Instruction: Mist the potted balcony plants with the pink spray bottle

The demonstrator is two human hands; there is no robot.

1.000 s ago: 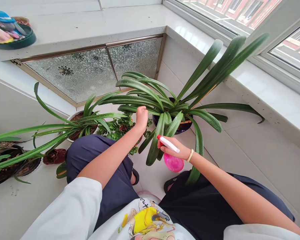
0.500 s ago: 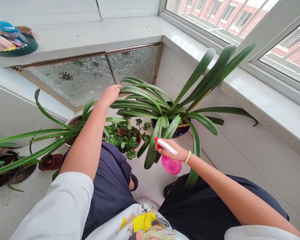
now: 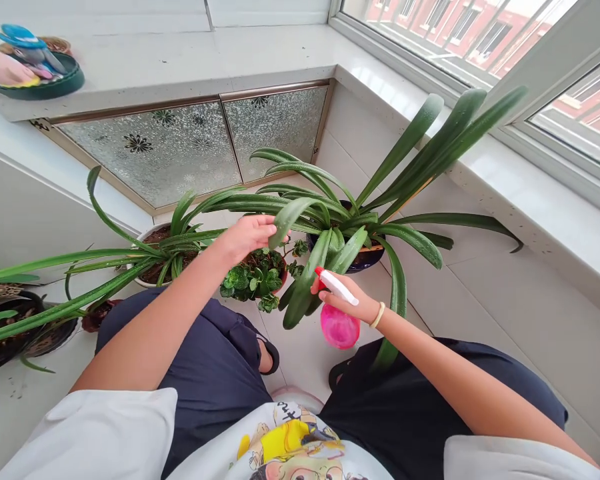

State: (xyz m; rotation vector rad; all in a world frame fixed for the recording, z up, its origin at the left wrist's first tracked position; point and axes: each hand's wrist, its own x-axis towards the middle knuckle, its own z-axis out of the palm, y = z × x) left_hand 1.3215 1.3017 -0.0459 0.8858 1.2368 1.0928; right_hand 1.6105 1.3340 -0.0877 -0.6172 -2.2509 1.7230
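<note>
My left hand (image 3: 247,235) is closed on the tip of a long green leaf (image 3: 286,220) of the big strap-leaved plant (image 3: 360,220), which stands in a dark pot (image 3: 367,257) in the corner. My right hand (image 3: 353,303) grips a pink spray bottle (image 3: 337,325) with a white and red nozzle, held low in front of that plant, the nozzle pointing up and to the left. A small bushy plant (image 3: 253,277) in a reddish pot sits just below my left hand.
A white pot with a long-leaved plant (image 3: 163,250) stands at the left, dark pots (image 3: 15,327) further left. A frosted glass panel (image 3: 180,150) backs the corner below a white ledge bearing a green tray (image 3: 35,83). A window sill (image 3: 530,193) runs along the right.
My left hand came down from the high leaves at the back and now holds a leaf tip nearer to me. The spray bottle stayed almost in place.
</note>
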